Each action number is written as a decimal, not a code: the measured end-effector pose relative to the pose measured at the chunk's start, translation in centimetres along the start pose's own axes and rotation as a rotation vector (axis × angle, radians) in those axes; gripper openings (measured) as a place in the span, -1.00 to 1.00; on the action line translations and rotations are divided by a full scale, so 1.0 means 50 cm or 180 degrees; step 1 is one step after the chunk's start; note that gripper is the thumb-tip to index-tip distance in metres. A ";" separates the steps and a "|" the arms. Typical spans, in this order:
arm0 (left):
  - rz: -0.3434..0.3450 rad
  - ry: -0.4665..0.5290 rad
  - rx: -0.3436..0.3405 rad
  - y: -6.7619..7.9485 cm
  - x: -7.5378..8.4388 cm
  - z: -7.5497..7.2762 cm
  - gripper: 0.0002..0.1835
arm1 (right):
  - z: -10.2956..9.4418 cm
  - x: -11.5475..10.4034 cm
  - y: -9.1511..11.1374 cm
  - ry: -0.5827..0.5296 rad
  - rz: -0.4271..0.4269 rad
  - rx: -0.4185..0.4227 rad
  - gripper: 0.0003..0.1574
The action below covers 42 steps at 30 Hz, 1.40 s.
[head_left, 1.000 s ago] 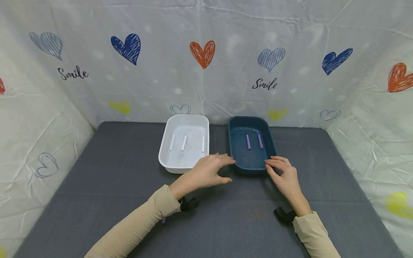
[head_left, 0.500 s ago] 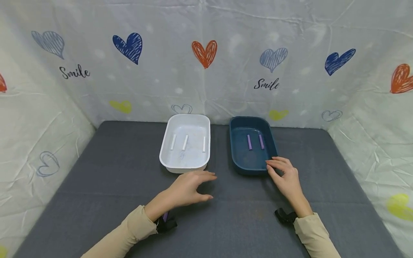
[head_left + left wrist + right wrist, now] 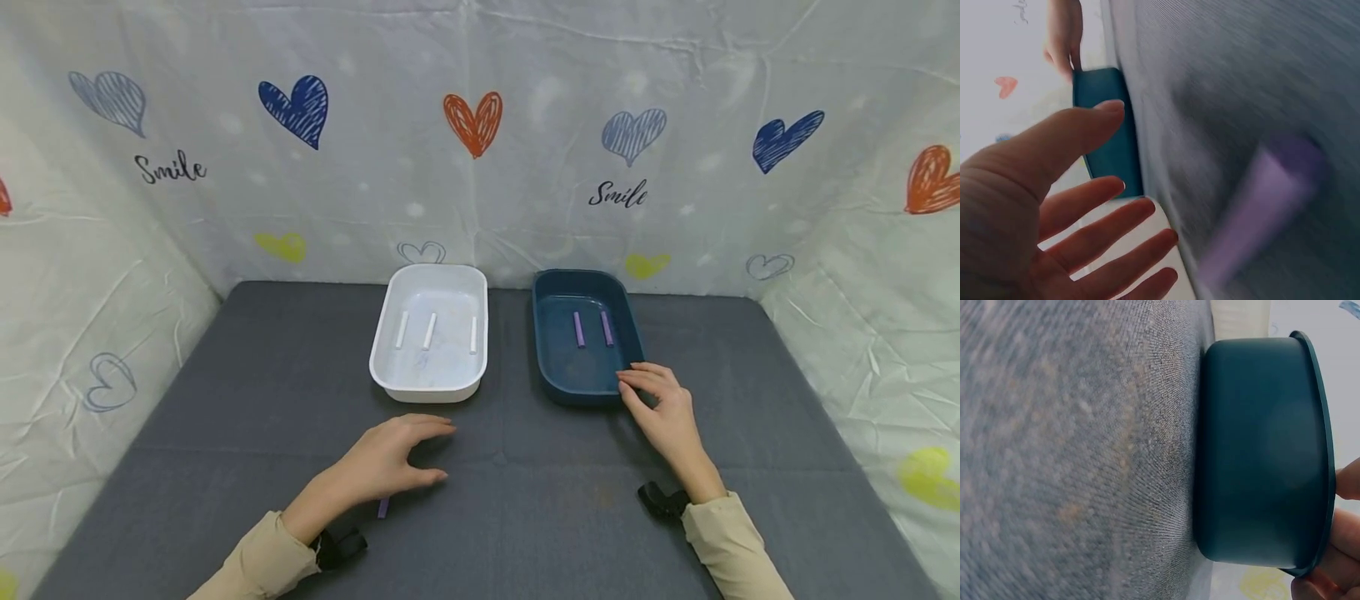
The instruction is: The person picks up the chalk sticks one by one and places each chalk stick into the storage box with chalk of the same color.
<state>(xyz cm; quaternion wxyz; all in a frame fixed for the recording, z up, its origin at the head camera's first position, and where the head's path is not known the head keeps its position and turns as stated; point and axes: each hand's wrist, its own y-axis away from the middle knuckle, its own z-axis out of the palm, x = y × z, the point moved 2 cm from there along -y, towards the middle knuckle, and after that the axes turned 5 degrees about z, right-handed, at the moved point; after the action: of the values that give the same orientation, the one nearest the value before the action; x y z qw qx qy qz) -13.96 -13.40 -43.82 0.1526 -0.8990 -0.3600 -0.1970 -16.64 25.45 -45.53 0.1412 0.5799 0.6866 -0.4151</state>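
My left hand [image 3: 386,458] hovers over the table in front of the white tray, thumb and fingers spread apart, holding nothing. Just below it lies a purple chalk-like stick [image 3: 383,507], partly hidden by the hand; the left wrist view shows this purple stick [image 3: 1260,206] close up and blurred. At the front right corner of the dark teal tray [image 3: 585,395], my right hand [image 3: 663,408] grips the rim with thumb and fingers. Two purple sticks [image 3: 579,330] lie inside that tray. The white tray [image 3: 427,388] holds three white sticks [image 3: 429,332].
Both trays stand side by side at the back of a grey cloth-covered table [image 3: 510,517]. A pale curtain [image 3: 540,108] printed with hearts hangs behind and at both sides. Each wrist wears a black camera strap [image 3: 663,502].
My left hand has drawn back from beside the teal tray, moving left and toward the front, to above the loose purple stick. My right hand has stayed at the teal tray's rim.
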 end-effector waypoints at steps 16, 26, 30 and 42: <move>0.0274 0.0733 -0.0366 0.119 -0.084 -0.038 -0.14 | -0.003 -0.002 0.003 0.0044 0.0008 0.0019 -0.75; 0.0140 -0.0033 -0.0461 0.140 -0.058 -0.045 0.02 | -0.001 0.001 0.006 0.0003 0.0052 0.0014 -0.75; 0.0276 -0.0252 -0.0354 0.135 -0.054 -0.042 -0.12 | 0.000 0.000 0.005 0.0011 0.0032 0.0020 -0.75; 0.0391 -0.0446 -0.0111 0.133 -0.054 -0.035 -0.25 | 0.002 -0.002 0.000 -0.0019 0.0000 0.0001 -0.76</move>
<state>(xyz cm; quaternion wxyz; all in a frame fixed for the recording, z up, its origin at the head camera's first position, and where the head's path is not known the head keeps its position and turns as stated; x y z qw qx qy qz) -11.45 -20.32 -44.43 0.1232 -0.9335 -0.3105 -0.1302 -16.63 25.29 -45.53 0.1432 0.5787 0.6862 -0.4169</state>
